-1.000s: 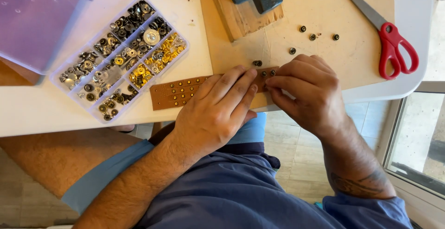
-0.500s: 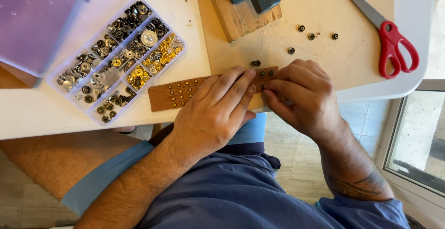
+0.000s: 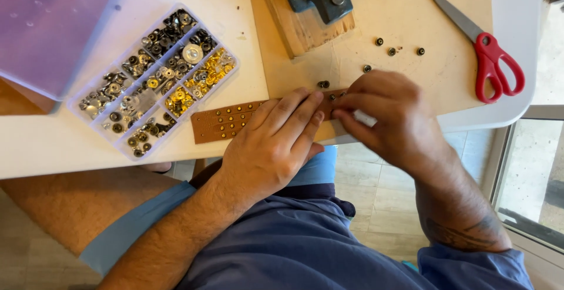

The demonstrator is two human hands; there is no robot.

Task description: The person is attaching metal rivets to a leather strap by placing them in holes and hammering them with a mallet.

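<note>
Both hands have barely shifted since the earlier frame; the right hand (image 3: 388, 117) now pinches at the strap's end. Its grip is narrow, fingertips closed on something too small to tell. The left hand (image 3: 276, 143) lies flat, pressing the strap (image 3: 226, 122) to the bench (image 3: 411, 20) edge. Loose studs (image 3: 390, 49) lie at 12 o'clock, scissors (image 3: 487, 61) at 2, a parts box (image 3: 155, 78) at 10. If the left hand lifts, the strap could slide off; a nudge could scatter studs.

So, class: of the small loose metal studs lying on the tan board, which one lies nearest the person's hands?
The dark stud just above the left hand's fingertips, beside the brown leather strap. The other loose studs lie farther up the board, toward the red scissors.
</note>
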